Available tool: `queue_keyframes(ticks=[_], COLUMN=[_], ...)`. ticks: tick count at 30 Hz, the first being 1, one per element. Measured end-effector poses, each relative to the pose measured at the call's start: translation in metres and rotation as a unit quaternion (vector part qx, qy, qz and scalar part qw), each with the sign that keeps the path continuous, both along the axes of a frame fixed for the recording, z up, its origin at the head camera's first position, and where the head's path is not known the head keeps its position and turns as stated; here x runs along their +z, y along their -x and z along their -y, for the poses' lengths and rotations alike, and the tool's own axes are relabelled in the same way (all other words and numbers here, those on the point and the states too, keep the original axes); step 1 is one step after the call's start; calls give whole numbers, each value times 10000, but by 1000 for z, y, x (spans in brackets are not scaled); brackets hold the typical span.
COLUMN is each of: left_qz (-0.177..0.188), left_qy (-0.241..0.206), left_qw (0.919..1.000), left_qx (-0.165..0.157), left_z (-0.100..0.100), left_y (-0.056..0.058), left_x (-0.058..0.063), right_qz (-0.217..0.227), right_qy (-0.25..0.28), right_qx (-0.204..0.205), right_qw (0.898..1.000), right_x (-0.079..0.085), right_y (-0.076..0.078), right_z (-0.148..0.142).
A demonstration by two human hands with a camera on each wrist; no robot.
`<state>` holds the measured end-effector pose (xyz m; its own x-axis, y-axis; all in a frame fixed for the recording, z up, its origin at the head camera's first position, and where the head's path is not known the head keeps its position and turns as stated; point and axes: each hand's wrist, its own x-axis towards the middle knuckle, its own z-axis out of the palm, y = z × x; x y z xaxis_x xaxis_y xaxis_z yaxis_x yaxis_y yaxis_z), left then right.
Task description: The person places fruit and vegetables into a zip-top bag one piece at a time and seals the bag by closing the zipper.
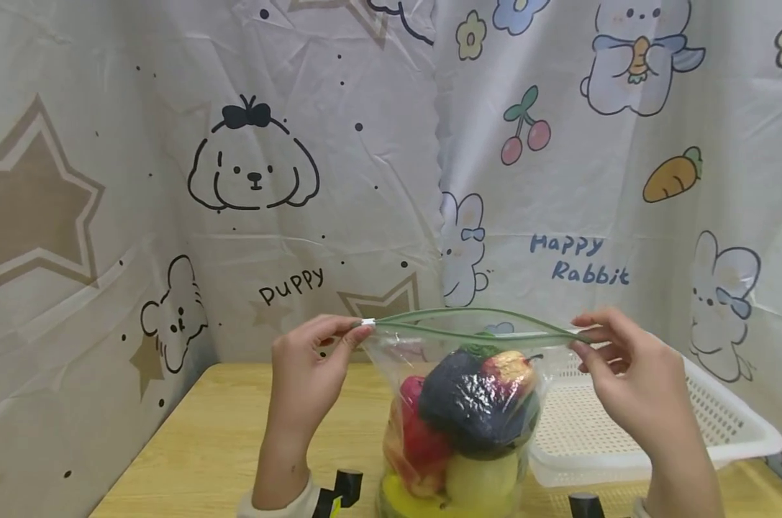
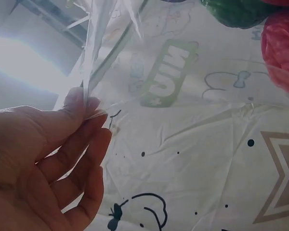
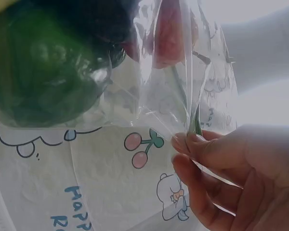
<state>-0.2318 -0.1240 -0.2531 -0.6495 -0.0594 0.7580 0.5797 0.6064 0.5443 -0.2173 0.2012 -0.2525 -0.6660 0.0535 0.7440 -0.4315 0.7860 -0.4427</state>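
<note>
A clear zip bag (image 1: 391, 360) with a green zip edge hangs upright between my two hands, its mouth parted in the middle. My left hand (image 1: 316, 360) pinches the left corner of the edge, right at the white slider (image 1: 367, 323). At the opposite corner, thumb and fingertips of my right hand (image 1: 633, 367) pinch the zip edge. Inside the bag lie a dark round fruit (image 1: 468, 403), a red fruit (image 1: 419, 424), a red and yellow fruit (image 1: 510, 368) and several yellowish ones. In the right wrist view a large green fruit (image 3: 48, 72) shows through the plastic.
A white perforated basket (image 1: 740, 439) stands on the wooden table (image 1: 216, 432) to the right, partly behind the bag and my right hand. Printed cloth (image 1: 365, 187) with cartoon animals hangs behind and along the sides of the table.
</note>
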Motion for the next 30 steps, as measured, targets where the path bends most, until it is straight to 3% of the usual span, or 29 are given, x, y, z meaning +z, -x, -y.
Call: queue_keyframes(ticks=[8,16,20,23,26,30], left_qz=[175,1039,1631,1991,2293,2596], left_qy=[62,-11,252,487,778,1112], left_qw=[9995,9942,9858,9783,9696,9572], left_qx=[-246,-281,-318,-312,-349,-636], left_z=[5,8,10,11,11,10], left_y=[5,12,19,24,26,24], left_x=[-2,-8,-14,-20,-24,-27], right_qz=[255,476,847,1244,1675,2231], right_qy=[67,-65,-322,-560,-701,-779], right_qx=[-389,-421,-356,-88,240,531], right_qw=[9989,9980,9953,9906,9831,9702], right_x=[-4,-5,-8,-12,-16,-19], right_y=[0,2,4,9,13,11], right_z=[-12,-13,-18,-20,-21,-20])
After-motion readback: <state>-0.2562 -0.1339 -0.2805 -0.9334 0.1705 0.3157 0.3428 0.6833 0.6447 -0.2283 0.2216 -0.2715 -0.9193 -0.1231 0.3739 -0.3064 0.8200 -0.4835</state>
